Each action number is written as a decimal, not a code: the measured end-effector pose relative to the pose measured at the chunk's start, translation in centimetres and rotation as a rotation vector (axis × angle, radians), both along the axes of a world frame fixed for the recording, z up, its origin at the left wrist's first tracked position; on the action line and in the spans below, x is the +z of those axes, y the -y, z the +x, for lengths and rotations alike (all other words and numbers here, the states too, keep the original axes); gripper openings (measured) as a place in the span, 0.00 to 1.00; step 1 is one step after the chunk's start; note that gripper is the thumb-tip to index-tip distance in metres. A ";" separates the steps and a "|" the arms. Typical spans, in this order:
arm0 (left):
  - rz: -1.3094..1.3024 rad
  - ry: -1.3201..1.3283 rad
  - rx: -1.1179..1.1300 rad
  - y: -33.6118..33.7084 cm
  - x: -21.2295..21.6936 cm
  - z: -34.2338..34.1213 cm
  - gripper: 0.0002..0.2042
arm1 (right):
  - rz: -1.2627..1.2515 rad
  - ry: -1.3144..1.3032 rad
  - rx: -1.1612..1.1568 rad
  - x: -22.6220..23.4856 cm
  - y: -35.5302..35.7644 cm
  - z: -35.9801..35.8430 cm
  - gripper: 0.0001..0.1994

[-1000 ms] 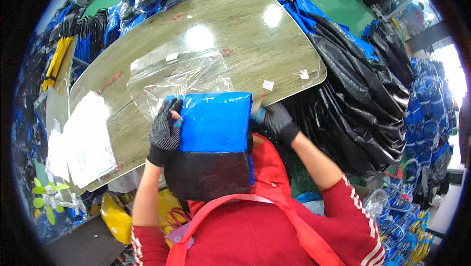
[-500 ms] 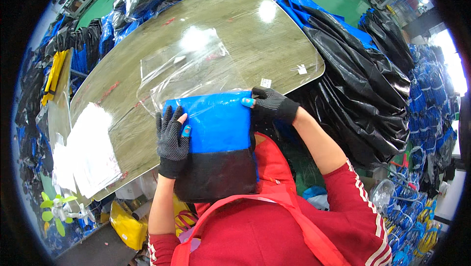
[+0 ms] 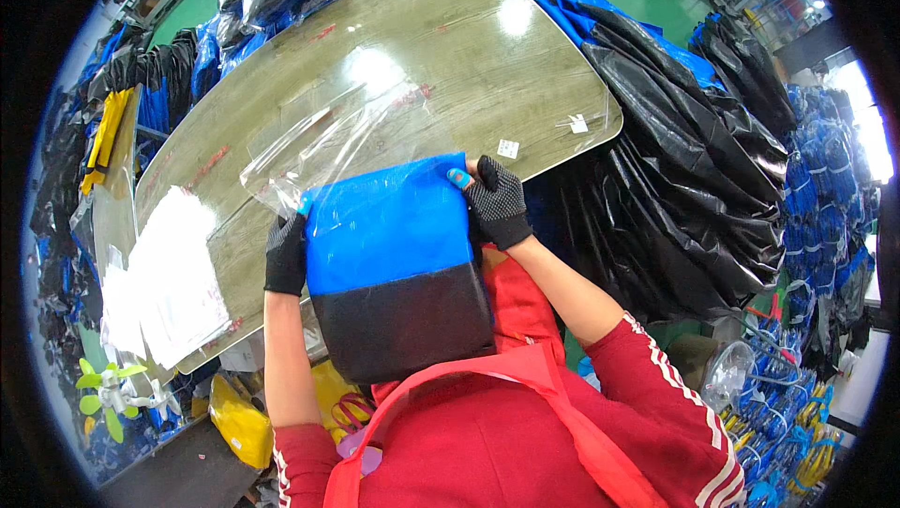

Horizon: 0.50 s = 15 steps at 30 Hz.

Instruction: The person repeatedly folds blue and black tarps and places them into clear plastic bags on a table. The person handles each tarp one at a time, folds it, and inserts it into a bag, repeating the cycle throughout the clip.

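Note:
A folded blue and black item stands in front of my chest, blue half up, black half down. My left hand, in a black glove, grips its left edge. My right hand, also gloved, grips its top right corner. The item's upper edge sits at the mouth of a clear plastic bag that lies flat on the wooden table. Both hands also seem to pinch the bag's opening against the item.
A stack of white paper sheets lies on the table's left part. Two small white labels lie near its right edge. Black and blue bagged goods pile up on the right and at the back. A yellow bag sits below left.
The blue and black item has moved up and forward toward the clear bag's mouth. My left hand has slid from the item's face to its left edge.

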<state>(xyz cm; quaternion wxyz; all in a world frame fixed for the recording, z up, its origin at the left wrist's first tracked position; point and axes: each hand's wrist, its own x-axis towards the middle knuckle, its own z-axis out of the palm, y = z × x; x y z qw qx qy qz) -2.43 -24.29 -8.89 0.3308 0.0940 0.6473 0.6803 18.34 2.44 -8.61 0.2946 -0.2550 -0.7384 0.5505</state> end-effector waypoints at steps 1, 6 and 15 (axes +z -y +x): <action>0.004 -0.009 0.031 -0.6 0.4 -0.1 0.23 | 0.007 -0.053 0.012 0.0 0.1 0.1 0.15; -0.162 -0.204 0.030 -2.7 1.5 0.0 0.28 | -0.041 0.038 -0.090 0.1 0.4 -0.2 0.15; -0.416 -0.121 -0.068 0.6 1.3 1.5 0.25 | -0.092 -0.112 -0.064 -0.2 0.9 -1.1 0.07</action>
